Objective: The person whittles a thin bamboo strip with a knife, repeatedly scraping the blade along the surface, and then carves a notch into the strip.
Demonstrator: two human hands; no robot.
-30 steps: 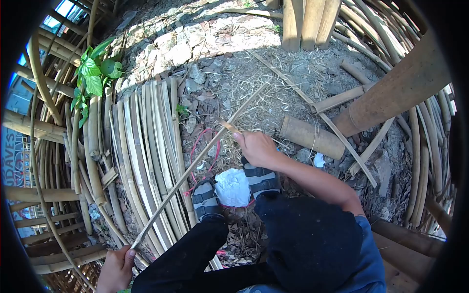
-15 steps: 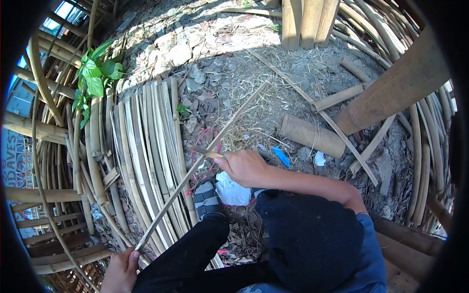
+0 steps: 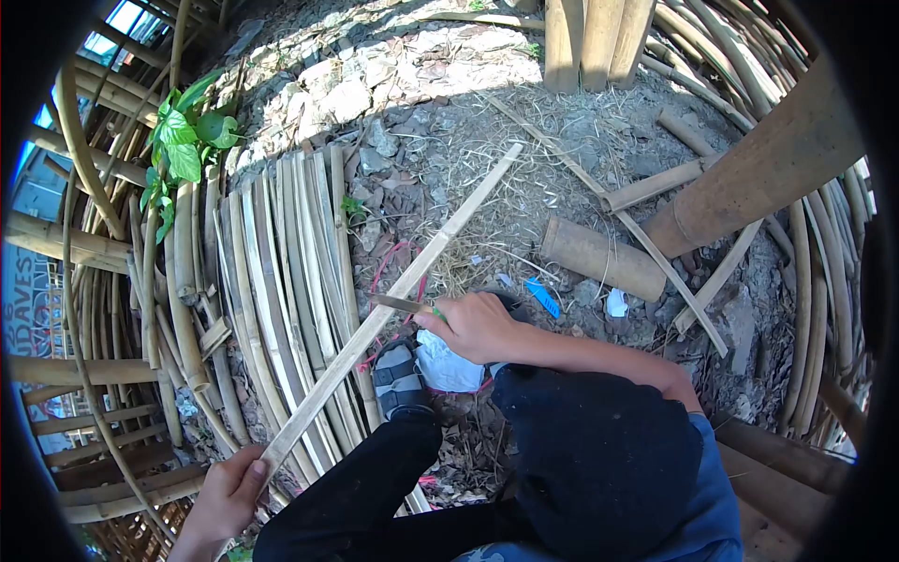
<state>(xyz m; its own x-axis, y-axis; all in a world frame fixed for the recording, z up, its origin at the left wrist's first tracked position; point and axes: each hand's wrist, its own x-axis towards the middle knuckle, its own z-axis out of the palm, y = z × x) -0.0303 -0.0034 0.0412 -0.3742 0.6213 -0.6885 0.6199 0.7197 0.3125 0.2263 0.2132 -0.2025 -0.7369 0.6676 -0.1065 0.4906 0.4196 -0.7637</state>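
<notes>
My left hand (image 3: 228, 493) grips the near end of a long flat bamboo strip (image 3: 403, 298) that slants up to the right over the ground. My right hand (image 3: 475, 326) holds a small knife (image 3: 401, 304), its blade laid against the strip about midway along it. My sandalled foot (image 3: 398, 379) rests under the strip, beside a crumpled white bag (image 3: 448, 367). My dark trouser legs fill the lower middle of the view.
A stack of split bamboo strips (image 3: 272, 281) lies at left. A short bamboo tube (image 3: 601, 258), a blue comb-like piece (image 3: 540, 298) and loose slats lie on the stony ground at right. A thick post (image 3: 749, 178) leans at right. Curved bamboo poles ring the spot.
My right hand with the knife has come down from the far part of the strip to its middle. The strip has turned so its flat face shows, and my left hand has shifted slightly.
</notes>
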